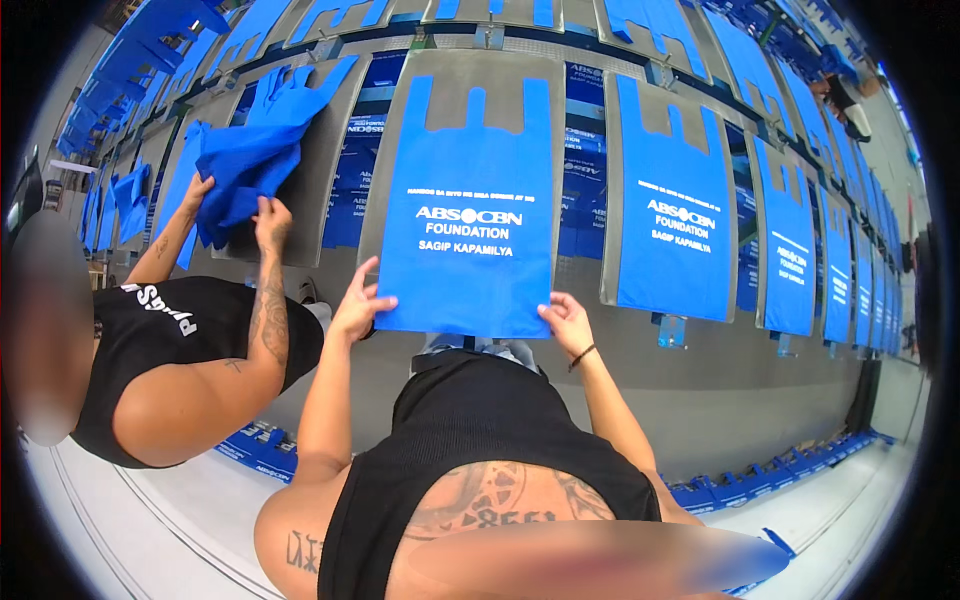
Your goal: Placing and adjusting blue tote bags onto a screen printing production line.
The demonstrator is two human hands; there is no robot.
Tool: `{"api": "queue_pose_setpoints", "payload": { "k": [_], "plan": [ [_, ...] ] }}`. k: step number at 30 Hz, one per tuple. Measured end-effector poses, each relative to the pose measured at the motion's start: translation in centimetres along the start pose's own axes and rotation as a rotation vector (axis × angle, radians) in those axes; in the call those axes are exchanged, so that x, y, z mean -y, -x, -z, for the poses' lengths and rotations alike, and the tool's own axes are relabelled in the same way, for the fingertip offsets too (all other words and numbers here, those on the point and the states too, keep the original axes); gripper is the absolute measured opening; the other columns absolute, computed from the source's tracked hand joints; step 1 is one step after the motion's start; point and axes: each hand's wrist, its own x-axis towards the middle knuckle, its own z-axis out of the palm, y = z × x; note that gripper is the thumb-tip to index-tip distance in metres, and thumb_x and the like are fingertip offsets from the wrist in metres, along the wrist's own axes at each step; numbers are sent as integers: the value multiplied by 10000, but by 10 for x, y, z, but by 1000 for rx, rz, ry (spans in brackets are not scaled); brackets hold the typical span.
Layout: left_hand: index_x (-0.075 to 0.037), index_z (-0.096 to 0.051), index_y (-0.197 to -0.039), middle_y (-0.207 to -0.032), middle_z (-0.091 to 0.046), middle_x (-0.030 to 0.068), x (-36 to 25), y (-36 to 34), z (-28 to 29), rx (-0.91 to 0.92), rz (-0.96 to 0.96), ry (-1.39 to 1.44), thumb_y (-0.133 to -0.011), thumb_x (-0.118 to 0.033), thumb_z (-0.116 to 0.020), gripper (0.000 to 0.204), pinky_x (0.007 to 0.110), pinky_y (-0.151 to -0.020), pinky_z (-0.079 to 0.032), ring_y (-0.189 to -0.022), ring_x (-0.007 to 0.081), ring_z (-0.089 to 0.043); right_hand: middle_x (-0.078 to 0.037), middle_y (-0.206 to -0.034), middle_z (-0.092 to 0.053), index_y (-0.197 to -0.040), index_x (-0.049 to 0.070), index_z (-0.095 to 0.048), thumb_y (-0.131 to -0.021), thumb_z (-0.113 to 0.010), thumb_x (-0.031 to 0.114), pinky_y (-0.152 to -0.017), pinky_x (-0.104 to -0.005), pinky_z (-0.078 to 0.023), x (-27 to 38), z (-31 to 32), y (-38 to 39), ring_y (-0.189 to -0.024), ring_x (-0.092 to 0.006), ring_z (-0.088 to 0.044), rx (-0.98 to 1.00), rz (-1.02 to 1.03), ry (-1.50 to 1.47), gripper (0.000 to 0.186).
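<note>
A blue cloth bag [465, 170] with two handle straps and white printing lies flat on a grey metal board [540, 80] in front of me. My left hand [362, 305] grips the bag's lower left corner, thumb over the blue cloth. My right hand [563, 320], with a dark band at the wrist, pinches the lower right corner. Both handles point away from me, toward the board's far end.
Similar printed bags [668, 260] lie on boards along the racks to the right and beyond. At left, a co-worker [190, 360] in a black sleeveless top holds a crumpled blue bag [255, 155]. Stacks of blue bags [765, 475] line the lower background.
</note>
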Motion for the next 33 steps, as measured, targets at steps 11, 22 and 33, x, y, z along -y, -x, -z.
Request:
{"api": "queue_pose_setpoints", "payload": {
  "k": [11,22,33],
  "plan": [
    [-166,-270,-1420,-930,-644,122,-59,-175,13,-101,-125,-231,-811,-136,-703,748,293,-626,-493,-787,169,-616,-66,-859,-656,-1224,59,-442,-822,-688,133,-601,-236,-461,62,3,-162,-715,-97,-577,-316,335,28,477],
    [-30,-658,-1099,-900,-673,62,-126,-218,23,53,-173,-286,-807,-56,-689,296,253,-723,-503,-806,122,-622,-14,-877,-653,-1087,26,-646,-834,-645,29,-639,-186,-454,158,11,-175,-741,-71,-580,-156,255,125,254],
    [-5,-690,-1021,-853,-689,63,-222,-203,1,214,-372,-474,-759,-124,-758,296,229,-697,-499,-752,91,-617,6,-850,-641,-999,21,-687,-834,-672,71,-661,-182,-443,247,18,-133,-742,-48,-552,-200,512,407,173]
  ]
}}
